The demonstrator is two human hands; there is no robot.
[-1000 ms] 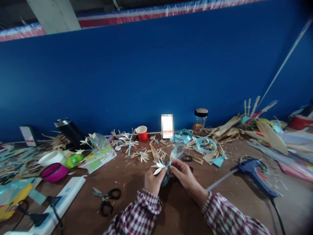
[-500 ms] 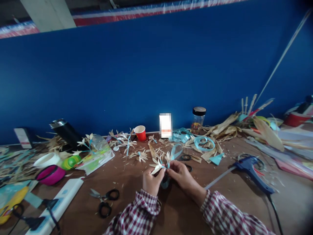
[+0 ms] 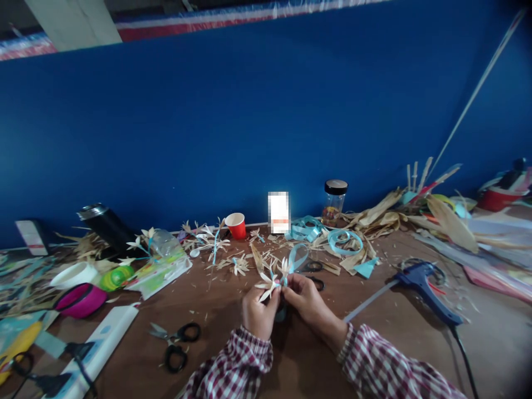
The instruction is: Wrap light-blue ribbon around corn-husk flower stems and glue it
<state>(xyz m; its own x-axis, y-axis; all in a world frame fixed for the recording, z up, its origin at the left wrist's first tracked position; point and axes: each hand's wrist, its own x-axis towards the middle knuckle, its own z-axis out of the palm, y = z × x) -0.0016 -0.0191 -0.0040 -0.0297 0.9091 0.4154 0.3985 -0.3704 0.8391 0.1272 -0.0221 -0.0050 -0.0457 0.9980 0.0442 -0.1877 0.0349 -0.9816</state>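
Observation:
My left hand (image 3: pixel 258 315) is closed in a pinch on a cream-coloured husk flower (image 3: pixel 267 285) whose petals spread above the fingers. Close against it, my right hand (image 3: pixel 311 300) pinches the base of a second pale husk flower (image 3: pixel 285 268) standing upright, with light blue material at its stem. A loop of light blue ribbon (image 3: pixel 299 254) rises just behind the right fingertips. The fingertips of both hands nearly meet, hiding the stems between them. Behind the right hand, black-handled scissors (image 3: pixel 319 284) lie partly covered.
Another pair of scissors (image 3: pixel 174 344) lies open at front left, beside a white power strip (image 3: pixel 108 332). To the right rests a blue glue gun (image 3: pixel 428 288) with its cable. A red paper cup (image 3: pixel 236 226), a lidded jar (image 3: pixel 334 200) and dry husks (image 3: pixel 376 216) line the blue partition.
The flower in my left hand has turned, so its petals spread more toward me. Both hands keep their pinch close together. The whole view has shifted slightly.

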